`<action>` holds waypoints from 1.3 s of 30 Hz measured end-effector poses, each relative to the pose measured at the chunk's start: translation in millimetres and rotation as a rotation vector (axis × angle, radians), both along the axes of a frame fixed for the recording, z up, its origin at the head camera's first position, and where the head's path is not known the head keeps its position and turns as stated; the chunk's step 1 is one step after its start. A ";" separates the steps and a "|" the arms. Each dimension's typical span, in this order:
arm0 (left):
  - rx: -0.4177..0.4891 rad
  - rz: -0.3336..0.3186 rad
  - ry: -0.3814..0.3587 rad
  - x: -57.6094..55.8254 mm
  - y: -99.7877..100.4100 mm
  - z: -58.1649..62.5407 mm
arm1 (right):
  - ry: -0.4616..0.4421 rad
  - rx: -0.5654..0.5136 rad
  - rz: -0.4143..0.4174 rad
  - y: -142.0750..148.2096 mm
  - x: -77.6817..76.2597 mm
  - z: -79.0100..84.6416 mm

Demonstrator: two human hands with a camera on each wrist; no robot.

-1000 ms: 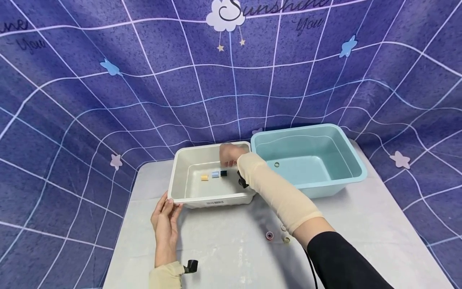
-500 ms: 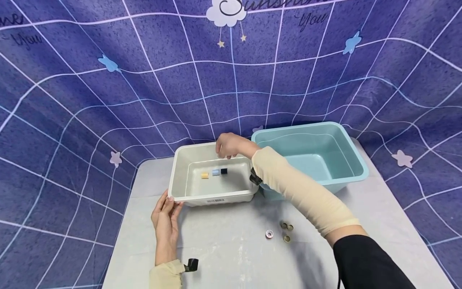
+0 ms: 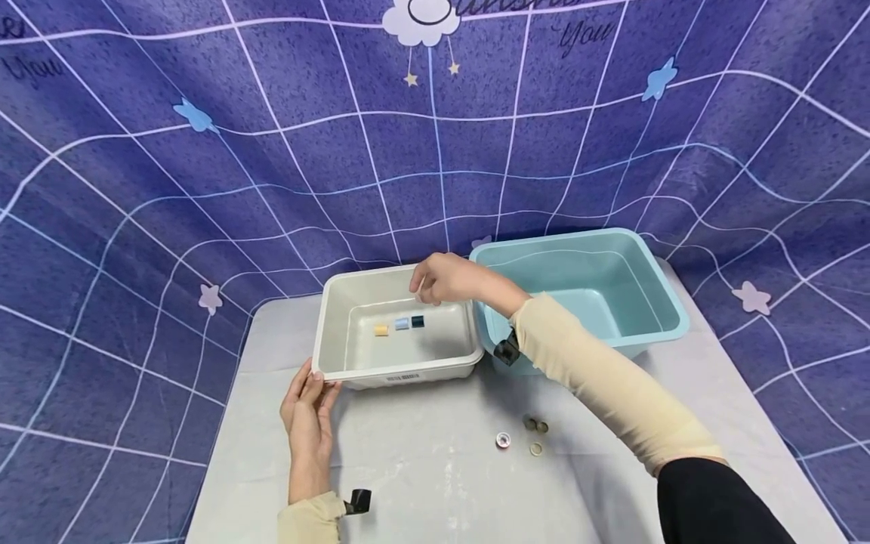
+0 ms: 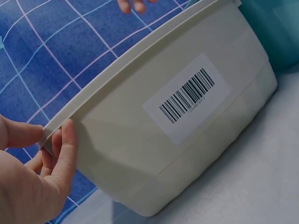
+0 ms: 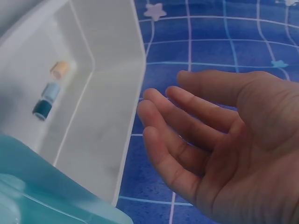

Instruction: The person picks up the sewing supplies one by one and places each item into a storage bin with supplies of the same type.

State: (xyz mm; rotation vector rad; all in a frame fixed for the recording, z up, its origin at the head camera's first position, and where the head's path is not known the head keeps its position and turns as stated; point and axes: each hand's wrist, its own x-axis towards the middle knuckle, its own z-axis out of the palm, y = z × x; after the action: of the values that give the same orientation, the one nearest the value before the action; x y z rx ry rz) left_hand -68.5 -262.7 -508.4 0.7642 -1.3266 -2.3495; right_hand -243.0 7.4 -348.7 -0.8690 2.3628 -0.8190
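My left hand [image 3: 310, 415] grips the near left corner of the off-white plastic bin [image 3: 401, 374], thumb on the rim and fingers beneath it, as the left wrist view shows. Inside that bin three small thread spools lie in a row: a yellow spool [image 3: 381, 330], a light blue spool [image 3: 402, 323] and a dark teal spool [image 3: 418, 321]. Above the bin's back right part hovers my right hand [image 3: 448, 278]. Its fingers are loosely bent with nothing between them in the right wrist view [image 5: 210, 135].
A teal bin [image 3: 652, 336] stands directly right of the off-white one, partly behind my right forearm. On the grey-white table [image 3: 421, 468] lie a reddish spool [image 3: 503, 440] and several small brass-coloured round pieces [image 3: 535, 449]. A blue patterned curtain [image 3: 306, 151] hangs behind.
My right hand has come up from inside the off-white bin and its forearm has shifted right, uncovering more of the small round pieces. The left hand and the spools in the bin stay put.
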 end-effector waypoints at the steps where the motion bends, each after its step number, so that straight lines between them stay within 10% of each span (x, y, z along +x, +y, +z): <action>1: -0.002 -0.004 0.000 -0.1 -0.4 0.4 | -0.001 -0.010 0.002 2.4 2.5 0.3; 19: -0.026 -0.030 0.000 1.1 -4.7 -0.9 | 0.017 -0.221 0.043 41.9 58.4 -10.5; 39: -0.006 -0.021 0.020 0.5 -3.2 -1.6 | -0.136 -0.495 0.085 98.0 99.9 -71.8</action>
State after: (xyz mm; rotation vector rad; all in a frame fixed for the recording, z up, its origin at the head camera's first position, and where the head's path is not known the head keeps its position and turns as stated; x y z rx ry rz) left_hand -68.0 -265.8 -510.0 0.7265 -1.3388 -2.3625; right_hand -143.1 105.4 -420.5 -1.0555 2.0174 -1.4111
